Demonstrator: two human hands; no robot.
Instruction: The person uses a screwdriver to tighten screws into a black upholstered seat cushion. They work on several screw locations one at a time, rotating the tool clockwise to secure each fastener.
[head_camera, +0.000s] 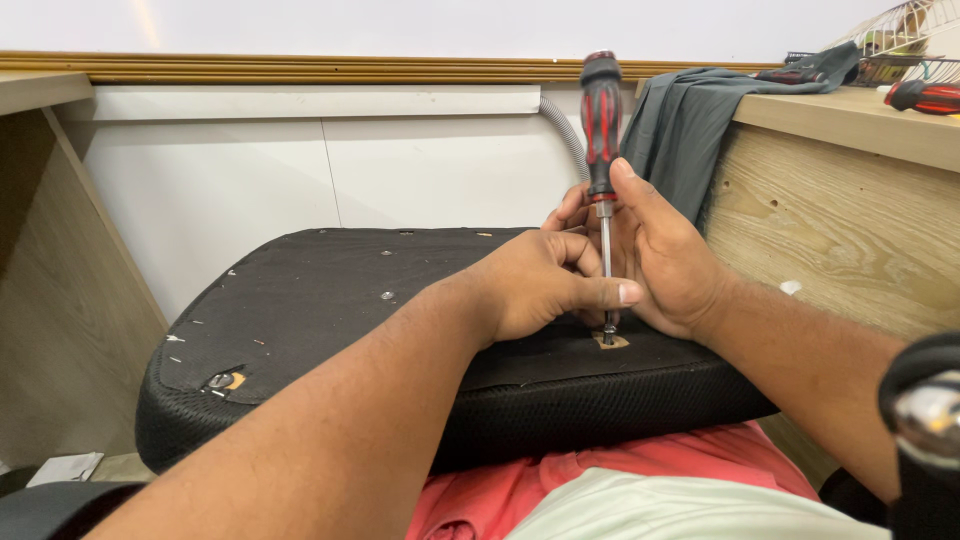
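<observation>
While our right hand (665, 255) clasps the screwdriver (602, 130) upright, our left hand (545, 285) pinches its shaft. Below both grips, the tip seems seated in a screw hole (610, 342) on the seat cushion (330, 300); next comes steady downward turning.

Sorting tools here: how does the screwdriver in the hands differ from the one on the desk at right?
The held screwdriver stands upright, tip on the seat cushion, steadied by both hands; the desk screwdriver lies flat, untouched. The first shows its whole shaft; the second is cut off by the frame. Both have red-and-black handles.

We see a screwdriver (603, 150) — glossy plastic handle, smooth metal shaft — over a seat (330, 300) of matt black cloth, beside a rough wooden desk (840, 220).
</observation>
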